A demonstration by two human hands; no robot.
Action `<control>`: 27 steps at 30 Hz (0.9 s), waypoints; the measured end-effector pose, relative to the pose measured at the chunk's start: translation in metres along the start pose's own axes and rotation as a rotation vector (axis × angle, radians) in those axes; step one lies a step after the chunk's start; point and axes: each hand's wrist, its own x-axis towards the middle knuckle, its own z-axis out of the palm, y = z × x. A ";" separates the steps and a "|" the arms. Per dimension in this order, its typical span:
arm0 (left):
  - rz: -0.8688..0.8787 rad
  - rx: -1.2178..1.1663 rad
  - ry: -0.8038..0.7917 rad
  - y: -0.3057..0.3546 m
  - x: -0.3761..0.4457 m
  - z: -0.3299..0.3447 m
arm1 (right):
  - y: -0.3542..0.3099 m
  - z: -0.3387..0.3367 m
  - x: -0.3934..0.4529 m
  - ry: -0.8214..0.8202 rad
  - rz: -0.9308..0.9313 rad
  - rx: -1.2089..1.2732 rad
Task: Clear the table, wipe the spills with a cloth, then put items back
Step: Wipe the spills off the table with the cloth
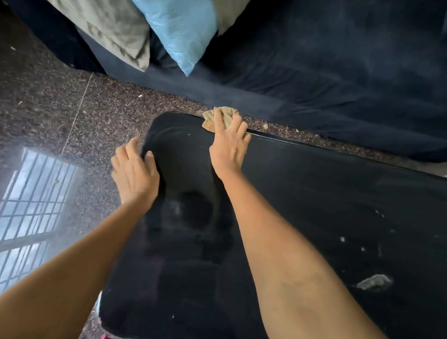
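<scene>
The tan cloth (221,117) sits bunched at the far edge of the glossy black surface (308,202), pressed flat under the right hand (228,148), whose grip is spread over it rather than curled. The left hand (135,171), nearer and off to that grip's left, rests open on the surface's side edge. Beyond the cloth lie speckled floor (48,102) and a dark sofa (345,72) with cushions (175,18).
</scene>
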 end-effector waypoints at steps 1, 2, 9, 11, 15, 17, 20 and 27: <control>0.004 0.026 0.007 0.007 -0.002 0.000 | 0.015 -0.001 0.000 0.006 0.002 0.004; 0.016 0.050 0.008 0.017 -0.005 0.002 | 0.032 -0.003 0.000 0.009 0.010 0.010; 0.007 0.094 0.004 0.116 -0.058 0.050 | 0.168 -0.018 0.000 0.000 0.036 0.023; 0.009 0.093 -0.017 0.154 -0.084 0.076 | 0.222 -0.025 -0.003 0.004 0.057 0.029; 0.059 0.037 -0.104 0.245 -0.148 0.146 | 0.368 -0.039 -0.011 -0.004 0.117 -0.020; 0.119 0.028 -0.129 0.289 -0.180 0.179 | 0.446 -0.048 -0.017 0.008 0.175 -0.042; 0.248 0.031 -0.164 0.330 -0.211 0.209 | 0.532 -0.059 -0.026 0.017 0.272 -0.085; 0.351 0.077 -0.200 0.365 -0.241 0.245 | 0.642 -0.072 -0.044 0.024 0.677 -0.018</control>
